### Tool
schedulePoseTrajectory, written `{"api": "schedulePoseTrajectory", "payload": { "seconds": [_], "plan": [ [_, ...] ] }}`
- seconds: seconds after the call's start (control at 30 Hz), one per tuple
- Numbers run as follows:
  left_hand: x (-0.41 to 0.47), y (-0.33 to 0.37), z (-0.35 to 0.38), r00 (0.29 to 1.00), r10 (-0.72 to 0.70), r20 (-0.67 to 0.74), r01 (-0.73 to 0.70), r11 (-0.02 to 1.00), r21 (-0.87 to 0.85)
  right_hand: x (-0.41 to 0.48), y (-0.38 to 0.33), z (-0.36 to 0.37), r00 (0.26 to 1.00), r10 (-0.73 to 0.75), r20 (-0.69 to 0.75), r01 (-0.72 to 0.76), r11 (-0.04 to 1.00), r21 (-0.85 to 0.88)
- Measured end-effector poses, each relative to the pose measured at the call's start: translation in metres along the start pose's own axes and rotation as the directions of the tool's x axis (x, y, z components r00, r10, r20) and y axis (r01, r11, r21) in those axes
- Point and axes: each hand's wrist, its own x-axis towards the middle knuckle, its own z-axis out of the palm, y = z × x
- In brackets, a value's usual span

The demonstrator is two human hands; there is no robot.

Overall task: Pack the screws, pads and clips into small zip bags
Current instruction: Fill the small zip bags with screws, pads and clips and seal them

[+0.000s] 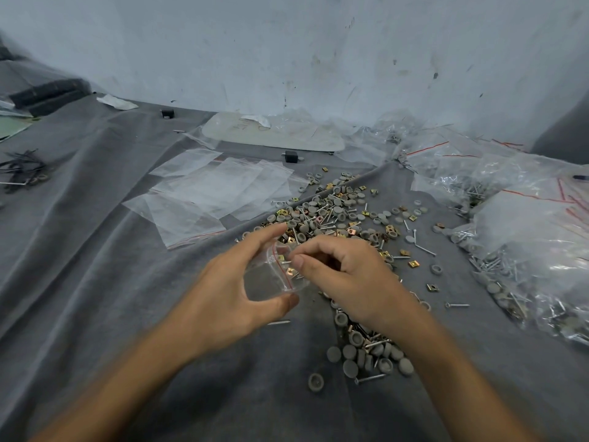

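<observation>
Two hands are seen at the centre of the view. One small zip bag [271, 283] is held by the left hand [234, 285]. This hand is opened wide in a C shape, with the index finger laid on the upper edge of the bag and the thumb set under its lower edge. The red-lined mouth of the bag is turned toward 3 o'clock. The right hand [349, 279] is almost closed, with its fingers curled. One screw [286, 262] is pinched between its thumb and index finger, right at the mouth of the bag. Two gold clips [290, 271] are seen at the mouth; whether they are fully inside cannot be told.

At 5 o'clock, just beside the right wrist, about a dozen grey pads [366, 354] are gathered with a few screws. At 1 o'clock one large heap [334, 215] of pads, screws and clips is spread, too many to be counted. At 11 o'clock about six empty zip bags [216, 189] are laid flat and overlapped; the exact number cannot be told. From 2 to 4 o'clock a pile of packed bags [526, 237] is found. Two black blocks [290, 156] are placed near 12 o'clock, well apart. One bundle of black ties [22, 170] is seen at 10 o'clock. Everything is laid on one grey cloth [95, 266].
</observation>
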Motion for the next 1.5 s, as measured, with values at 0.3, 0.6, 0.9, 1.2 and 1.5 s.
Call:
{"api": "schedulePoseTrajectory", "payload": {
  "seconds": [0.3, 0.6, 0.9, 1.2, 1.5],
  "plan": [
    [0.000, 0.000, 0.001, 1.000, 0.006, 0.002, -0.006, 1.000, 0.020, 0.001, -0.004, 0.006, 1.000, -0.006, -0.006, 0.006, 0.999, 0.040],
    [0.001, -0.002, 0.000, 1.000, 0.005, 0.000, -0.005, 1.000, 0.010, 0.002, -0.001, 0.007, 1.000, 0.000, -0.026, 0.002, 0.999, 0.048],
    [0.000, -0.002, 0.000, 1.000, 0.007, -0.002, -0.007, 1.000, 0.002, 0.002, -0.006, 0.006, 0.999, 0.016, -0.037, -0.013, 0.998, 0.068],
    [0.000, -0.001, 0.000, 1.000, 0.004, 0.009, -0.004, 1.000, 0.020, 0.002, -0.010, 0.005, 0.997, 0.059, -0.041, -0.058, 0.998, 0.037],
    [0.000, 0.001, 0.000, 1.000, 0.005, 0.010, -0.005, 1.000, 0.027, 0.002, -0.018, 0.001, 0.989, 0.145, -0.023, -0.135, 0.958, 0.251]
  ]
}}
